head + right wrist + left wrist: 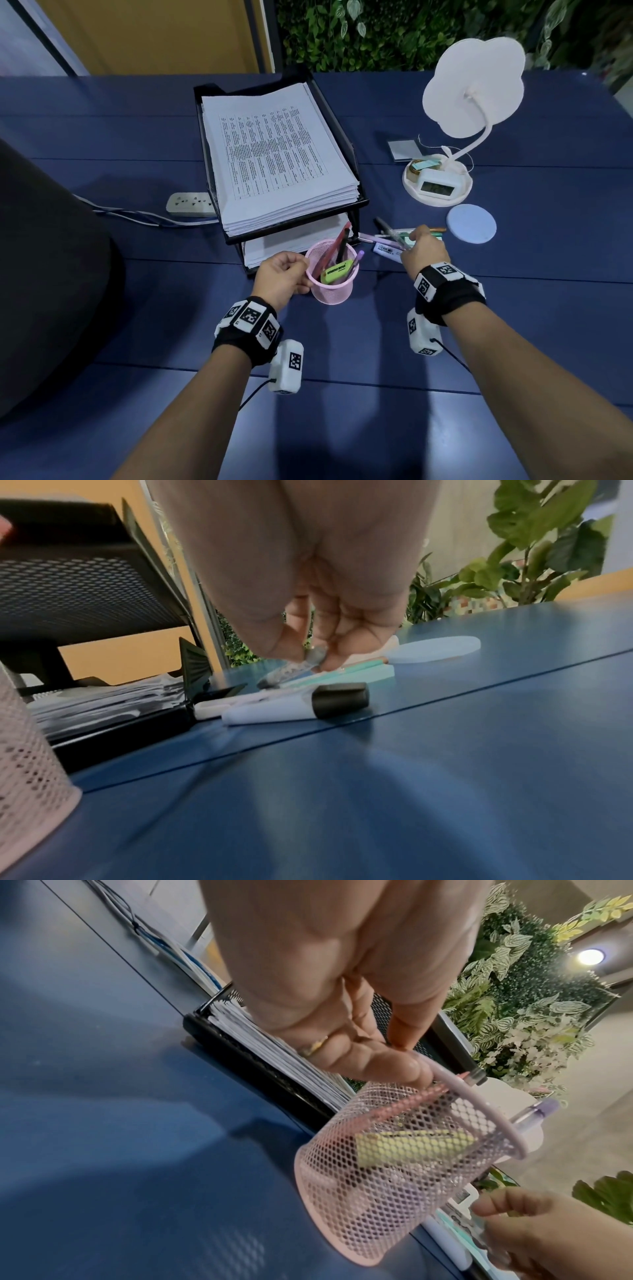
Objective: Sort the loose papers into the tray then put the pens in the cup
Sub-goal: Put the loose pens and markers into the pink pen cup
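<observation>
Pink mesh cup (331,279): we are steadying it with our left hand (281,279) while our right hand (424,250) is pinching a clear pen (291,670).

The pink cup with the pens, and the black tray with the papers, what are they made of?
The pink cup looks like painted metal mesh: little holes all over, so the pens show through its wall. The black tray seems to be metal mesh too, with a matte dark finish and the same tiny holes. Either could be plastic.

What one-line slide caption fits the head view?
Left hand steadies the pink mesh cup while right hand pinches a pen from the loose pile beside the paper tray.
</observation>
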